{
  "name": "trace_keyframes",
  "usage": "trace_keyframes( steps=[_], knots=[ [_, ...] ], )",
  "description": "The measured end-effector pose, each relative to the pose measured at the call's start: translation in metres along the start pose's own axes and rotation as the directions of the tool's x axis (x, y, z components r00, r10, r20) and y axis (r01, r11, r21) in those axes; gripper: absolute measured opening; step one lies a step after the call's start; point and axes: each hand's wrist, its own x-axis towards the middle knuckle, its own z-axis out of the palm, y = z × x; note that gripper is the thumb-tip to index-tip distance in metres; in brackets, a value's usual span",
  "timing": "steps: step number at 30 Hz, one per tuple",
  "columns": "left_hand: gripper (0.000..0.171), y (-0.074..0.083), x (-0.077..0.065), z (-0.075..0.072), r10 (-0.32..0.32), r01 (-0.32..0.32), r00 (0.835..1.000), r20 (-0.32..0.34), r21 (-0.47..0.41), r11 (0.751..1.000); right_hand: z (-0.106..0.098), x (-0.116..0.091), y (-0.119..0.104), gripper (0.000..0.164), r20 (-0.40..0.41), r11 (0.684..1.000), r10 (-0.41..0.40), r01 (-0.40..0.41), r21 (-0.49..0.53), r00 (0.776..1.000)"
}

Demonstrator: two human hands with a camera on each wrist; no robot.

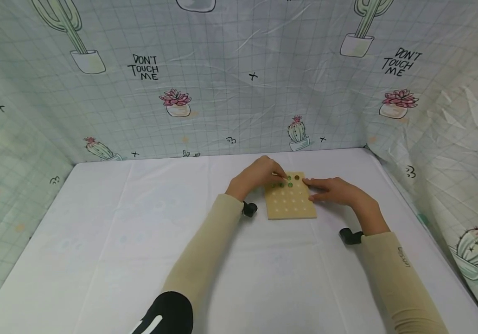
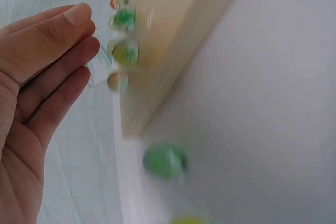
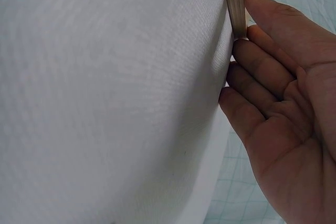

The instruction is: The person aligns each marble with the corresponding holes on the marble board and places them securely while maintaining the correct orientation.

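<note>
A square wooden board (image 1: pixel 292 204) with rows of holes lies toward the far side of the table. Green glass marbles (image 1: pixel 290 184) sit in its far rows; their sides stick out from the board face in the left wrist view. Over the board's far left part is my left hand (image 1: pixel 261 175), thumb and fingers close together. Its fingertips are beside the marbles, and I see nothing between them. My right hand (image 1: pixel 334 191) holds the board's right edge, one digit on the top face and others against the side. More marbles, one green (image 2: pixel 165 161) and one yellow (image 2: pixel 189 219), appear blurred beside the board.
White cloth (image 1: pixel 138 241) covers the table. Patterned curtains (image 1: pixel 222 93) with cactus prints hang behind it and along both sides. A small black wrist camera (image 1: pixel 249 209) is on the left wrist, another (image 1: pixel 350 236) on the right.
</note>
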Motion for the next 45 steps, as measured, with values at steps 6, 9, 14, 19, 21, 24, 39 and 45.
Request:
trace_keyframes(
  steps=[6, 9, 14, 19, 21, 24, 39, 45],
  knots=[
    [0.018, -0.011, -0.019, -0.013, -0.008, 0.008, 1.0, -0.018, -0.006, 1.0, -0.001, 0.0, 0.001, 0.071, -0.002, 1.0, 0.016, -0.016, 0.01, 1.0],
    [0.017, -0.015, -0.028, -0.019, -0.001, 0.002, 1.0, -0.022, 0.02, 1.0, -0.001, -0.001, 0.001, 0.072, -0.004, 1.0, 0.018, -0.017, 0.015, 1.0],
    [0.017, -0.018, -0.044, -0.027, 0.001, 0.0, 1.0, -0.013, 0.054, 0.999, 0.0, -0.002, 0.0, 0.071, -0.005, 0.999, 0.022, -0.021, 0.033, 1.0],
    [0.019, -0.021, -0.06, -0.034, -0.024, 0.023, 1.0, 0.017, 0.064, 0.998, 0.0, -0.004, -0.001, 0.069, -0.008, 0.998, 0.036, -0.036, 0.05, 0.999],
    [0.019, -0.023, -0.066, -0.035, -0.026, 0.025, 0.999, 0.025, 0.068, 0.997, -0.001, -0.004, -0.002, 0.069, -0.011, 0.999, 0.031, -0.03, 0.045, 0.999],
    [0.019, -0.027, -0.075, -0.037, -0.028, 0.026, 0.999, 0.038, 0.056, 0.998, -0.001, -0.004, -0.003, 0.069, -0.014, 0.999, 0.02, -0.02, 0.039, 1.0],
    [0.021, -0.047, -0.103, -0.041, 0.071, -0.078, 0.989, 0.129, 0.052, 0.996, -0.005, -0.003, -0.007, 0.07, 0.003, 1.0, 0.015, -0.015, 0.012, 1.0],
    [0.02, -0.05, -0.102, -0.037, 0.108, -0.121, 0.982, 0.157, 0.072, 0.99, -0.002, -0.002, -0.005, 0.07, 0.001, 0.999, 0.026, -0.026, 0.037, 1.0]
  ],
)
